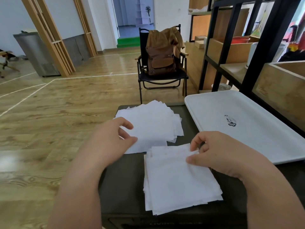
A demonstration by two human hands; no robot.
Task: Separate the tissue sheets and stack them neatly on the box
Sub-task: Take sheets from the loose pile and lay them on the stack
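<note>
**Separating tissue sheets on a dark box**

Lying on the dark box (125, 182), two piles of white tissue are seen. The nearer stack (178, 184) is set toward the front of the lid, its edges roughly squared. The far pile (153, 119) is spread loosely, its corners fanned out at several angles, and one corner overhangs the back edge.

The top sheet's far right corner on the nearer stack is pinched between thumb and curled fingers of the right hand (219, 152). A single sheet (145, 139), laid over the near side of the far pile, is gripped at its left edge by the left hand (112, 138).

A white tray (257, 134) is placed just beside the box on the right. Beyond, a backpack (160, 61) is propped on a folding chair (165, 76).
</note>
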